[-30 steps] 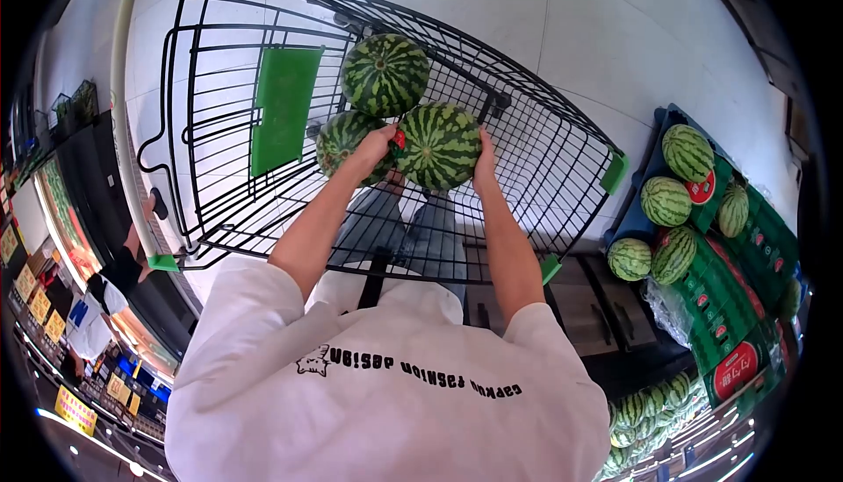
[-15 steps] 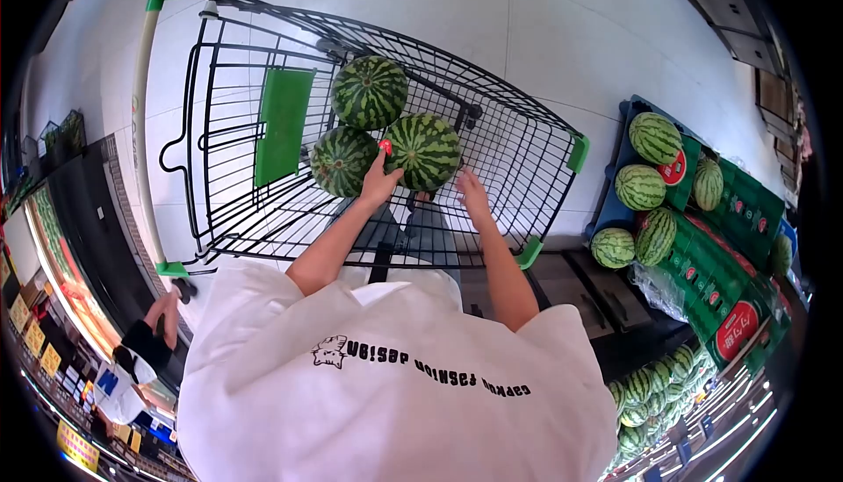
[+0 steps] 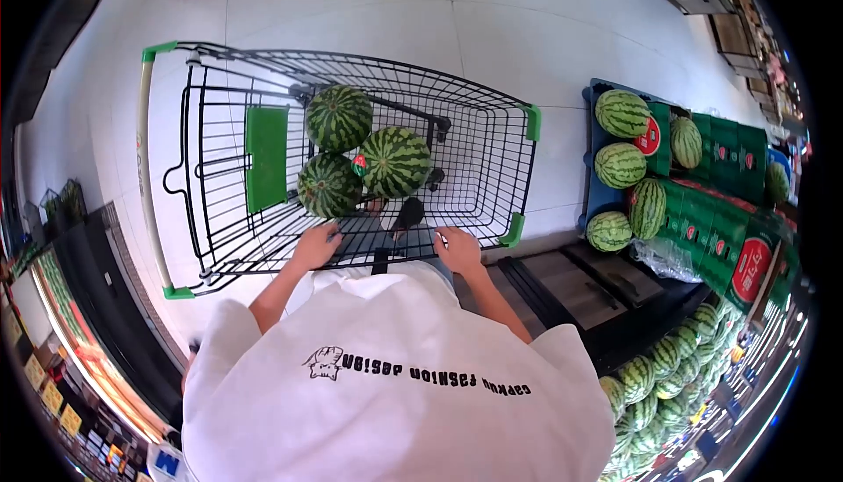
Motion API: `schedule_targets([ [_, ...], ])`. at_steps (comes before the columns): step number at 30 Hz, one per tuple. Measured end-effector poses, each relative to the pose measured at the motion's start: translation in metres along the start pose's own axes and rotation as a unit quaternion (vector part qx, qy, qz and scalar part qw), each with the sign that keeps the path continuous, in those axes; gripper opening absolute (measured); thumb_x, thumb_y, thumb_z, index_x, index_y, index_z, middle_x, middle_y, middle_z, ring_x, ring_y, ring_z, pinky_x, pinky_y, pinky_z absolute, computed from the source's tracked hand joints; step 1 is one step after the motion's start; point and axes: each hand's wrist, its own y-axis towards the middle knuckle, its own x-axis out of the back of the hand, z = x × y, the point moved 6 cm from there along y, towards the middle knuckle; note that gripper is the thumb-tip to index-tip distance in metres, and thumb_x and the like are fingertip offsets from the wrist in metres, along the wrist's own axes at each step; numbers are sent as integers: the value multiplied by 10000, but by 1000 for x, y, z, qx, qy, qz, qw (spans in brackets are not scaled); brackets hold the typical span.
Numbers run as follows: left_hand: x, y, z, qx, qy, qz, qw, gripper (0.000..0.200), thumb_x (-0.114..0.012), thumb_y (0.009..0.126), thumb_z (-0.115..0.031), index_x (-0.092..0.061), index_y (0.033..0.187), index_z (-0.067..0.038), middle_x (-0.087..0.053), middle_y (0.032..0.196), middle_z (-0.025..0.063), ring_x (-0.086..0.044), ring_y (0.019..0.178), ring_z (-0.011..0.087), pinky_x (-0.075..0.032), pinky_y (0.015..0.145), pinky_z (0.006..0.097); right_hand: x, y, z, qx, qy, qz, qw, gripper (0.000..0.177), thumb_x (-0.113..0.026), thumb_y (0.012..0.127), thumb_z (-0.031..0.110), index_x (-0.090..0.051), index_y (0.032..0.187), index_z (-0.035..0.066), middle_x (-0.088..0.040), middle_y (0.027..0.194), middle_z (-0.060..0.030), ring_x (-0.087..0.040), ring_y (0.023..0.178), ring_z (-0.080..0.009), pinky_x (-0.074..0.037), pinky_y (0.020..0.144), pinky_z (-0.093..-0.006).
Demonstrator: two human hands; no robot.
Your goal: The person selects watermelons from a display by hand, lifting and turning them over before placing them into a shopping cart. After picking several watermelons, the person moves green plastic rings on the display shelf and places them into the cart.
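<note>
Three striped watermelons rest together in the wire shopping cart: one at the back, one at the near left and one at the right. A small red sticker shows where the two nearer melons meet. My left hand is over the cart's near side, below the left melon, with fingers loosely bent and apart. Over the same side, farther right, my right hand has its fingers half curled and holds nothing visible. Both hands are clear of the melons.
On the right, several watermelons sit in a blue crate beside green boxes. A heap of watermelons lies at lower right. A dark low cabinet stands close to my right. The cart's handle is at the left.
Both hands have drawn back toward my body from around the right melon to the cart's near side. The melons stay grouped in the cart. The whole view has shifted slightly.
</note>
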Motion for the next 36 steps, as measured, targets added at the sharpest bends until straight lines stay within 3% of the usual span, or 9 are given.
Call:
schedule_targets([
  [7,-2,-30,-49,36,105,67,992,658,-489,915,-660,-667,1238,-115,-630,1243,112,-608,1167,306,-500,958,439,24,10,11,39,-47,-103,993,183,-571,915,203,-670,985,65,-692,857,-112,-665,809,-328,-502,773,-464],
  [12,-9,-14,-71,-68,186,68,978,709,-453,907,-698,-676,1233,-109,-662,1189,142,-630,1124,335,-502,936,464,38,-1,14,75,-47,-239,967,140,-568,949,182,-644,939,65,-676,863,-111,-641,865,-296,-455,834,-429],
  [14,-12,-9,-78,-57,220,95,969,714,-434,915,-697,-697,1190,-93,-687,1134,164,-649,1083,352,-506,914,477,46,-9,13,59,-49,-243,967,158,-561,960,184,-652,961,55,-665,915,-117,-619,959,-292,-434,978,-428],
  [15,-11,-8,-85,-114,227,37,966,596,-491,923,-633,-763,1052,-118,-723,907,181,-690,873,380,-537,770,483,48,-13,12,60,-52,-261,962,165,-559,960,183,-656,970,51,-663,940,-120,-613,999,-294,-422,1017,-432],
  [17,-17,-2,-86,-139,263,37,954,601,-492,925,-627,-762,1035,-102,-715,849,188,-689,819,382,-536,727,489,48,-16,6,31,-41,-235,971,219,-551,961,181,-647,1096,37,-631,1172,-147,-528,1242,-303,-351,1138,-456],
  [21,-21,4,-96,-209,289,41,933,604,-482,946,-593,-725,919,-40,-698,794,215,-682,770,407,-537,723,504,48,-28,11,-21,-57,-264,963,400,-568,931,162,-543,1312,42,-460,1479,-168,-364,1432,-301,-350,1130,-482],
  [29,-21,9,-109,-304,323,50,895,329,-580,918,-341,-655,870,-24,-686,834,231,-673,764,433,-533,700,544,13,-70,-5,-107,52,-331,936,527,-623,859,146,-531,1366,36,-456,1439,-286,-414,1365,-447,-361,1130,-502],
  [32,-28,28,-94,-312,382,58,868,236,-590,851,-242,-651,890,-17,-688,899,236,-675,816,431,-540,734,537,-13,-129,-12,-187,48,-303,933,471,-619,860,145,-589,1318,43,-489,1410,-285,-437,1346,-452,-385,1111,-500],
  [36,-27,54,-108,-302,501,144,798,330,-589,835,-270,-690,978,10,-694,969,263,-680,898,444,-553,806,516,-39,-216,-23,-281,85,-406,865,397,-609,846,116,-655,1235,49,-544,1343,-270,-474,1317,-431,-407,1095,-478],
])
